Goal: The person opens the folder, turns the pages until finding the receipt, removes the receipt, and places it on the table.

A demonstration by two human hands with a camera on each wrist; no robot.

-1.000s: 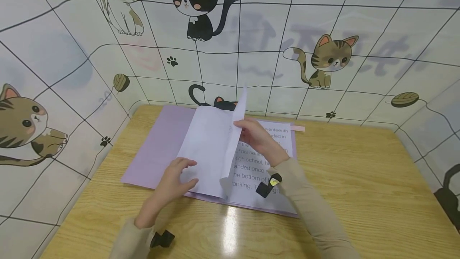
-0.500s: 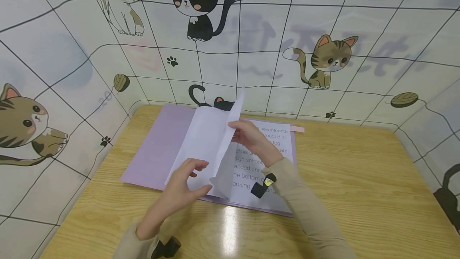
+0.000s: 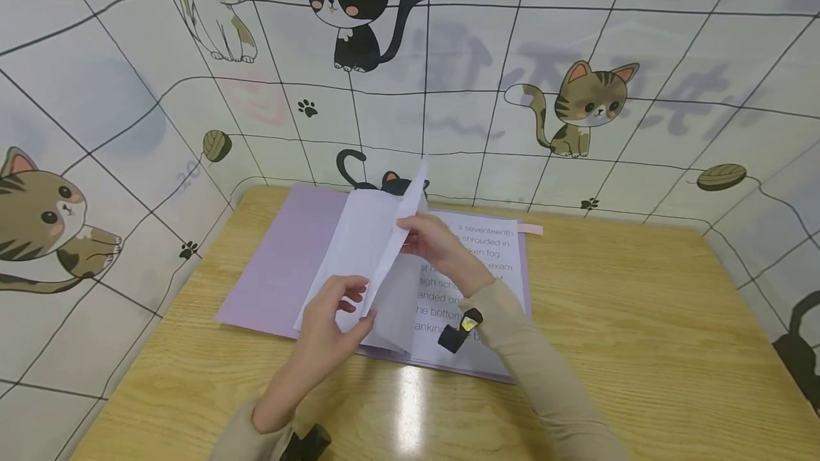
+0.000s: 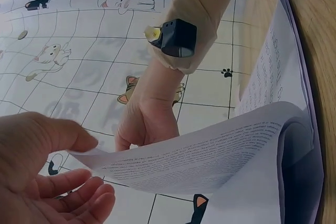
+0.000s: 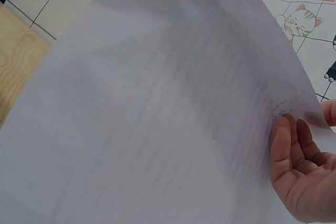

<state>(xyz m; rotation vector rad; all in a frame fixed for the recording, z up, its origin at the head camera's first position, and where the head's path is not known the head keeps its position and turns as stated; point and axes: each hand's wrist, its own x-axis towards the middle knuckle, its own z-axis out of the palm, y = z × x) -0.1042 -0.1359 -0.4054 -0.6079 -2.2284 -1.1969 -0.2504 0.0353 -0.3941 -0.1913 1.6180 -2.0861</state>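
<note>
A booklet with a purple cover (image 3: pixel 275 283) lies spread on the table, large printed text on its right-hand page (image 3: pixel 496 262). One loose page (image 3: pixel 387 262) stands raised from the middle, curving to the left. My right hand (image 3: pixel 437 244) pinches this page near its free edge, thumb on one face and fingers on the other. My left hand (image 3: pixel 329 326) is at the page's lower corner. In the left wrist view its thumb (image 4: pixel 79 137) touches the corner, with a gap between it and the loosely bent fingers below. Small print shows on the raised page (image 4: pixel 205 156).
The wooden table (image 3: pixel 640 333) extends right of the booklet. Behind it rises a wall covering (image 3: pixel 474 119) printed with cats and grid lines. A pink tab (image 3: pixel 530 229) sticks out from the booklet's right edge. Black wrist devices (image 3: pixel 458 333) sit on both sleeves.
My right hand has moved left, carrying the raised page over with it. My left hand has shifted right, and its thumb now meets the page's lower corner. More right-hand text is uncovered.
</note>
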